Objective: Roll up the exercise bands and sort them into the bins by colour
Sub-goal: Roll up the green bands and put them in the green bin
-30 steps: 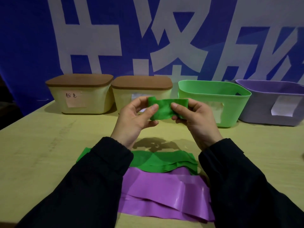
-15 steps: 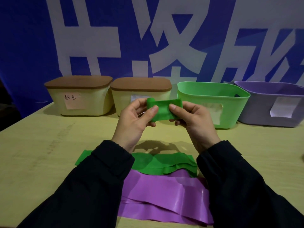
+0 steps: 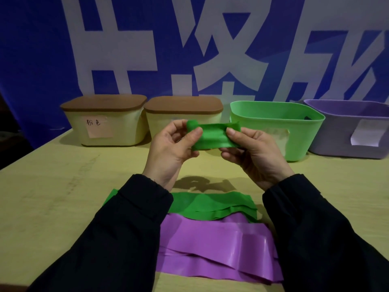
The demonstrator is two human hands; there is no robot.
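Observation:
Above the table, in front of the bins, both my hands hold a partly rolled green band. My left hand pinches its rolled left end between thumb and fingers. My right hand pinches the flat right end with the thumb on top. More green bands lie flat on the table below my wrists, overlapping a pile of purple bands nearer to me. An open green bin stands behind my right hand, with an open purple bin to its right.
Two cream bins with brown lids stand at the back left: one with a pink label, one partly behind my left hand. A blue and white banner hangs behind the row. The yellow-green table stretches to both sides.
The green band between my hands has been drawn out wider, with the flat end now reaching further right. Both hands stay in about the same place.

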